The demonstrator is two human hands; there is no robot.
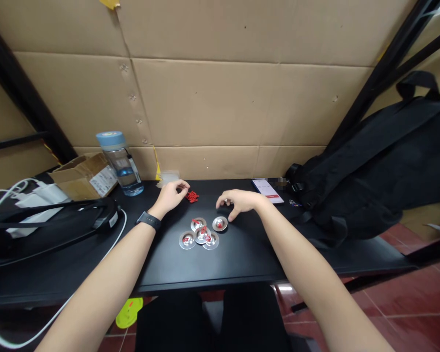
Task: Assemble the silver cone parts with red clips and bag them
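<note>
At far left, on the black desk (pixel 242 266), a tangle of white cable (pixel 2 198) with white adapters (pixel 46 197), and in front of them a long black case (pixel 58 229). Just behind, a cardboard box (pixel 78 178) with a white label on its side. Beside the box, an upright clear bottle (pixel 121 159) with a blue lid, partly filled with water. Then a dark wristwatch (pixel 148 220) on the left wrist, and past it the left hand (pixel 169 196), at the left edge of a small heap of red pieces (pixel 193 197). Grip with thumb and fingertips drawn close; impossible to tell whether pinching a red piece. In front of the heap, four round metal pieces (pixel 198 238), clustered and overlapping, with red bits on top. Just right of the cluster, a fifth metal piece (pixel 214 223), also with red at its centre. Close behind it, the right hand (pixel 239 199), grip spread, thumb well clear of the curved fingers. Farther right, near the back, a phone (pixel 267 190) with a lit screen. At far right, a large black backpack (pixel 374 156), tilted.
</note>
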